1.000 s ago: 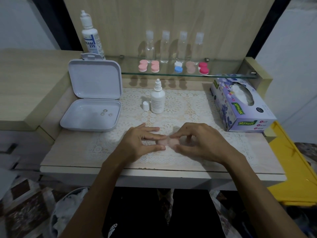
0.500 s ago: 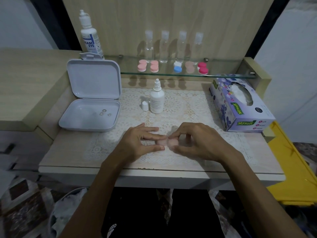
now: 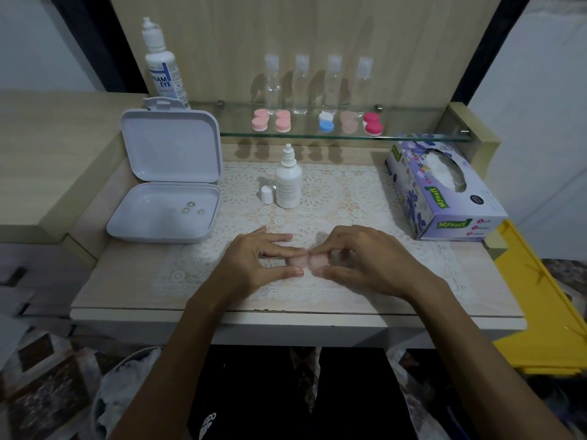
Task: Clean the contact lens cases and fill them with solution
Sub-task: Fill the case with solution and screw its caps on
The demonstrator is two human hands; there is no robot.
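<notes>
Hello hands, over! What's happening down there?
Left hand and right hand both pinch the pale pink lens case on the lace mat. Nothing blocking.

Pale wood-grain desk [image 3: 127, 281] under dim, even indoor light, edged in cream, with a lace mat [image 3: 333, 192] across its middle. Light wood back panel [image 3: 317, 33] rising beyond, carrying a glass shelf [image 3: 413, 134] on metal pegs. White walls [image 3: 540, 74] to either side, dark frame strips between. Patterned brown floor [image 3: 41, 376] lower left; yellow bin [image 3: 546, 312] at far right.
</notes>
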